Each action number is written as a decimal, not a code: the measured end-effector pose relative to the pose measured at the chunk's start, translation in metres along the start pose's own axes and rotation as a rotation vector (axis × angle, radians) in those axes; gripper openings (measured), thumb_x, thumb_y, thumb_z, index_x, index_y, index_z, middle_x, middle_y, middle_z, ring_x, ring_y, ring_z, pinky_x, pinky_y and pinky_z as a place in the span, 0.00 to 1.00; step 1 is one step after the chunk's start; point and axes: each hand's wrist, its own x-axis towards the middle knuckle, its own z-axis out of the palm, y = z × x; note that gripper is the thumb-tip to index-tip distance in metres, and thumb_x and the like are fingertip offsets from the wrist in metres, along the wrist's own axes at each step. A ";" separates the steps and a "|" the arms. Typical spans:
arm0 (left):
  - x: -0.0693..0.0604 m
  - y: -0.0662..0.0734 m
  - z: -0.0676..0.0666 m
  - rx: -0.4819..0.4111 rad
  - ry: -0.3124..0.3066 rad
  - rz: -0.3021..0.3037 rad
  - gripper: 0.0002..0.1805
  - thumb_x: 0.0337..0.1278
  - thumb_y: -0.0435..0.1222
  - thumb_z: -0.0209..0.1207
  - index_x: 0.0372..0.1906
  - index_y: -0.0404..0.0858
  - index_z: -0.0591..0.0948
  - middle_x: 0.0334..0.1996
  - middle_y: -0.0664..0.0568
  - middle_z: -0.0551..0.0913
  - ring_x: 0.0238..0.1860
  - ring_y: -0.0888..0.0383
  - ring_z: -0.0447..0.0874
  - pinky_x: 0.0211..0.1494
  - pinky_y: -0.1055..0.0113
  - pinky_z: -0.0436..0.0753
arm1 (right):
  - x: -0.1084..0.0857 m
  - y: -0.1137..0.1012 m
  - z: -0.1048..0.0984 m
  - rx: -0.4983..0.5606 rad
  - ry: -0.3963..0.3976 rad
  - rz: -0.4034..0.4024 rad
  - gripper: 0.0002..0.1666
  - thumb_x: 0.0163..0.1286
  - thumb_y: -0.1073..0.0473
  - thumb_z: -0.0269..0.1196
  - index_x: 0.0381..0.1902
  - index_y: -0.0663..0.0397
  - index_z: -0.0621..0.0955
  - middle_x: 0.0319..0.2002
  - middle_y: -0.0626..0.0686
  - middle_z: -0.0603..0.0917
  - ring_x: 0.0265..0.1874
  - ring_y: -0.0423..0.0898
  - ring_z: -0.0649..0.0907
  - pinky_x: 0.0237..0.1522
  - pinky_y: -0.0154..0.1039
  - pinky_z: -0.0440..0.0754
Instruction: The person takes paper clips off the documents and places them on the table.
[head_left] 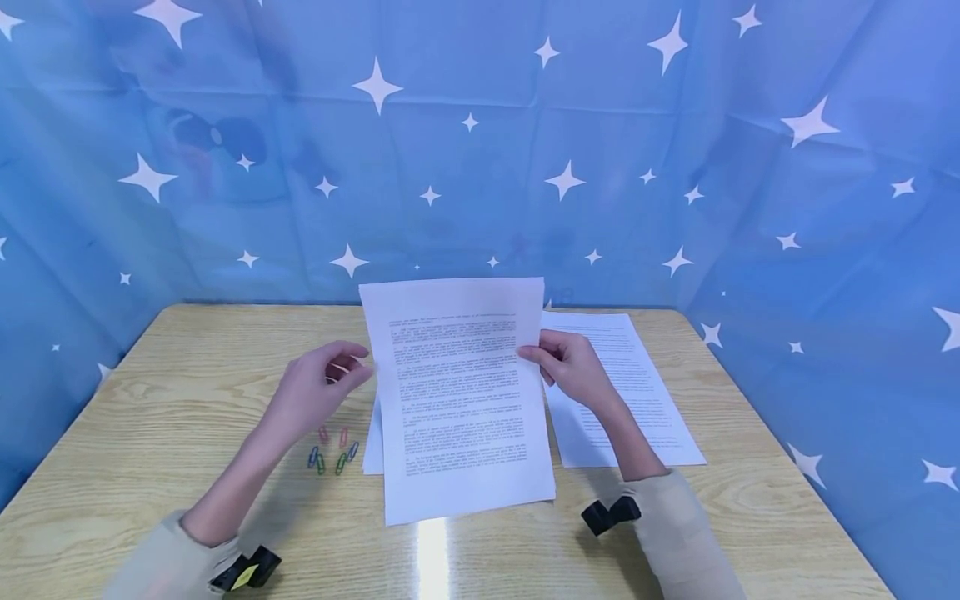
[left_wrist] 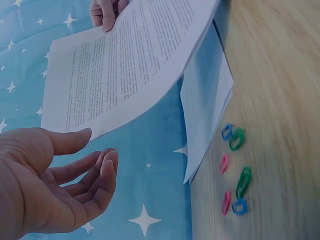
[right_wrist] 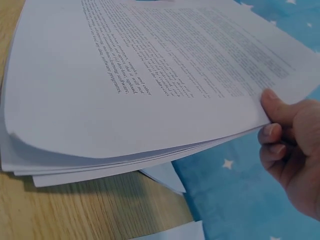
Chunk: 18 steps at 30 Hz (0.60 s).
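A stack of printed sheets [head_left: 465, 400] is held up above the table, its text facing me. Thumb on the front and fingers behind, my right hand [head_left: 573, 362] pinches the stack's right edge; the right wrist view shows several loose layers along the lower edge of the sheets [right_wrist: 125, 125]. Just off the left edge is my left hand [head_left: 322, 387], fingers loosely bent. In the left wrist view nothing lies between the thumb and fingers of that hand [left_wrist: 60, 180]. The thumb tip appears close to the paper; contact is unclear.
More paper [head_left: 372, 442] lies behind the held stack, mostly hidden. To the right another printed sheet [head_left: 615, 383] lies on the wooden table [head_left: 187, 367]. Several pink, blue and green paper clips [head_left: 341, 462] lie at left. A blue star-patterned curtain [head_left: 480, 167] hangs behind.
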 end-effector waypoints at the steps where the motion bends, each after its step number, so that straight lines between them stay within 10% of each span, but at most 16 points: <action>1: 0.001 0.001 0.000 -0.011 -0.001 -0.001 0.19 0.70 0.38 0.62 0.58 0.31 0.80 0.41 0.45 0.85 0.41 0.49 0.84 0.42 0.59 0.81 | 0.000 0.000 0.000 0.003 0.002 -0.004 0.11 0.76 0.66 0.60 0.52 0.63 0.84 0.16 0.66 0.71 0.13 0.54 0.70 0.18 0.33 0.59; 8: 0.007 0.010 0.005 -0.078 -0.021 -0.003 0.23 0.71 0.38 0.61 0.63 0.28 0.76 0.44 0.41 0.85 0.42 0.48 0.85 0.43 0.58 0.82 | 0.001 0.000 -0.003 0.040 0.013 -0.032 0.13 0.76 0.67 0.59 0.53 0.64 0.84 0.16 0.70 0.70 0.12 0.43 0.69 0.17 0.34 0.60; 18: 0.021 0.017 0.017 -0.121 -0.048 0.041 0.15 0.72 0.37 0.59 0.53 0.30 0.81 0.34 0.46 0.83 0.34 0.49 0.83 0.37 0.63 0.80 | 0.001 0.005 -0.008 0.063 0.052 -0.046 0.12 0.76 0.67 0.59 0.52 0.65 0.84 0.14 0.62 0.69 0.12 0.54 0.68 0.15 0.34 0.60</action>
